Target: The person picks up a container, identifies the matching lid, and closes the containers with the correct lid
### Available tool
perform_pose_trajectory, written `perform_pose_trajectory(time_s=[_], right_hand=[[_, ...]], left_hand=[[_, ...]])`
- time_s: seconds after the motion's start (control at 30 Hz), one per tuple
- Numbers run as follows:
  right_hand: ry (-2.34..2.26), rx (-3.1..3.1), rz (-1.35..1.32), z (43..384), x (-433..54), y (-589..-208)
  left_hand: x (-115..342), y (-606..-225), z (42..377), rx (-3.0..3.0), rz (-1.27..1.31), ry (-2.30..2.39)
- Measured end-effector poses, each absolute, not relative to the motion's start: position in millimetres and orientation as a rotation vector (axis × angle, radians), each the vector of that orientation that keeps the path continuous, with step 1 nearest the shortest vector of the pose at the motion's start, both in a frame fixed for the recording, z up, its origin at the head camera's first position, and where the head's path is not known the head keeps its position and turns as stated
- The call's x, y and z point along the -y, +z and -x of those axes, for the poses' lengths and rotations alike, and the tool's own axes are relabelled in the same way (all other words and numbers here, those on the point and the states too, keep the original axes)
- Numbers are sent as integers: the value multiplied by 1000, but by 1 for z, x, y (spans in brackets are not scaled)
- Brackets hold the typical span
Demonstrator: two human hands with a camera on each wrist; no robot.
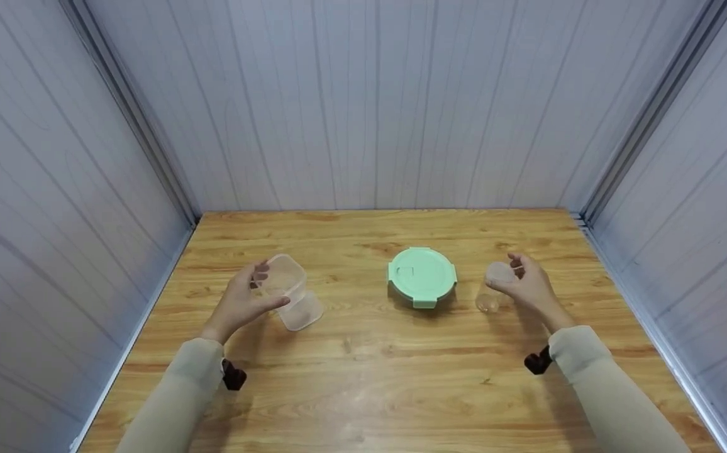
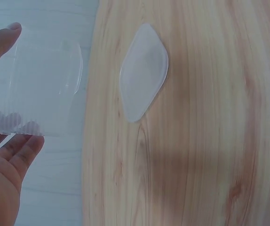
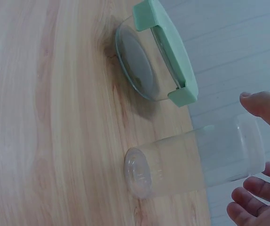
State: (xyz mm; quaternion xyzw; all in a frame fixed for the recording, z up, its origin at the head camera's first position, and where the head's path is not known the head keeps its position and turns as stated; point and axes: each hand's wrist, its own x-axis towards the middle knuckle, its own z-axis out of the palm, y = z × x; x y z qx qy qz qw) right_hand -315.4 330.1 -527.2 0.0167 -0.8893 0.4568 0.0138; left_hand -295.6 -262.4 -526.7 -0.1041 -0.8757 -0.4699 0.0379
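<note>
My left hand (image 1: pixel 245 303) holds a clear rectangular plastic container (image 1: pixel 283 272) above the table, thumb on one side and fingers on the other. On the wood just beyond it lies a flat translucent lid (image 1: pixel 303 312), also visible as a pale lid (image 2: pixel 144 73) in the left wrist view. My right hand (image 1: pixel 532 290) is spread around the top of a tall clear plastic jar (image 3: pixel 182 162) that stands upright on the table. In the right wrist view a gap shows between the thumb (image 3: pixel 262 104) and the jar; the fingers are close to its whitish cap (image 3: pixel 251 143).
A round glass food container with a mint-green clip lid (image 1: pixel 423 275) stands between the hands, nearer the jar. The wooden table (image 1: pixel 351 390) meets pale panelled walls (image 1: pixel 363 113) at the back and both sides.
</note>
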Motion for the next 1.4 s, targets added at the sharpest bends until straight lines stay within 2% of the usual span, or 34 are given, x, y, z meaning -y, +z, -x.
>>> perform_pose_trajectory(time_s=[0.67, 1.4], right_hand=[[1336, 2790, -149, 314, -314, -498], [1255, 2694, -440, 306, -280, -495]], left_hand=[[224, -531, 291, 2691, 467, -1474], [190, -536, 287, 2712, 556, -1493]])
